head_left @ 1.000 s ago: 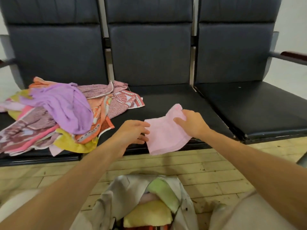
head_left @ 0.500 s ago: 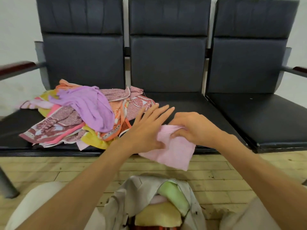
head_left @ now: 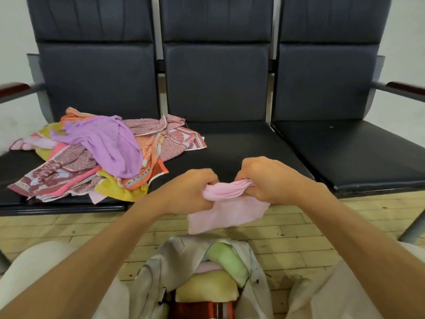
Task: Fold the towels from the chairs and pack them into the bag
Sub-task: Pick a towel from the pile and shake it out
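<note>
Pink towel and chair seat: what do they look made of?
Pink towel: thin, soft, matte cloth, probably cotton; it bunches in the left hand and right hand and hangs limp. Chair seat: smooth leather or vinyl, slight sheen; cannot tell which.

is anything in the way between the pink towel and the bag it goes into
Nothing visible. The left hand and right hand grip the pink towel in the air above the open bag; only floor shows between them. A green towel and a yellow towel already fill much of the bag's mouth.
</note>
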Demonstrator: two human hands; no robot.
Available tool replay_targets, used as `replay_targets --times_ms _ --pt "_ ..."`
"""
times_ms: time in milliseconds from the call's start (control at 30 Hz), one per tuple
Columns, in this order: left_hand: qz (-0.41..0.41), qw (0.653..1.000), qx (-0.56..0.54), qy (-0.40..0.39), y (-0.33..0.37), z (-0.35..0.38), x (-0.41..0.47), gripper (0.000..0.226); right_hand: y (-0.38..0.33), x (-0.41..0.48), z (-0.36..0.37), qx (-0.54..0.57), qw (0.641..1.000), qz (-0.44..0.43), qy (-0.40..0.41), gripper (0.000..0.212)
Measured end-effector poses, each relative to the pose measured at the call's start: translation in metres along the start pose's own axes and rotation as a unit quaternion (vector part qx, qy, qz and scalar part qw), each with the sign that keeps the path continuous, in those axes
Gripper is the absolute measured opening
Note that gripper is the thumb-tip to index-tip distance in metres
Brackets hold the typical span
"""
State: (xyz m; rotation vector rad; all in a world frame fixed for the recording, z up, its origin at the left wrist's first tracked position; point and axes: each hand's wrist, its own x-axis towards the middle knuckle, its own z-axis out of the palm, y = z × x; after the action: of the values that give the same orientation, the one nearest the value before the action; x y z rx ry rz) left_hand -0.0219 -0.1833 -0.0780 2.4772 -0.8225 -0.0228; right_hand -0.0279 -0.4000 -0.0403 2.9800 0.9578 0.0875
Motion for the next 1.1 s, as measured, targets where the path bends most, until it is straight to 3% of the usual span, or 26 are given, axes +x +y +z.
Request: replay_targets --times_ms 133,267,400,500,600,767,933,1000,1100 --pt "-0.026 0.999 -0.027 0.01 0.001 0.005 0.004 0.03 0.004 -0.003 0.0 0.006 1.0 -0.009 -0.009 0.016" --pt "-0.095 0.991 -0.085 0.048 0.0 0.0 0.006 0.06 0.012 -0.003 0.0 0.07 0.995 0.019 -0.062 0.017" --pt "-0.143 0.953 -0.25 0.094 -0.002 -0.008 0.001 0.027 0.017 -0.002 -0.002 0.174 0.983 0.034 -0.051 0.011" --pt "-0.105 0.923 -0.357 0.094 0.005 -0.013 -0.004 0.032 0.023 -0.002 -0.008 0.223 0.974 0.036 -0.004 0.012" --pt "-0.077 0.922 -0.36 0.117 0.01 -0.018 -0.006 0.035 0.035 -0.005 -0.015 0.253 0.967 0.034 0.02 0.016" --pt "-0.068 0.922 -0.355 0.135 0.011 -0.024 -0.008 0.024 0.047 -0.009 -0.02 0.441 0.893 0.083 0.04 0.02" --pt "-0.051 0.852 -0.503 0.137 0.017 -0.035 -0.01 0.026 0.043 -0.006 -0.02 0.629 0.768 0.079 0.089 0.034" --pt "-0.043 0.844 -0.52 0.122 0.015 -0.041 -0.011 0.032 0.04 -0.005 -0.02 0.631 0.769 0.073 0.074 0.036" --pt "-0.025 0.863 -0.496 0.097 0.011 -0.047 -0.017 0.035 0.037 -0.005 -0.018 0.622 0.778 0.07 0.056 0.031"
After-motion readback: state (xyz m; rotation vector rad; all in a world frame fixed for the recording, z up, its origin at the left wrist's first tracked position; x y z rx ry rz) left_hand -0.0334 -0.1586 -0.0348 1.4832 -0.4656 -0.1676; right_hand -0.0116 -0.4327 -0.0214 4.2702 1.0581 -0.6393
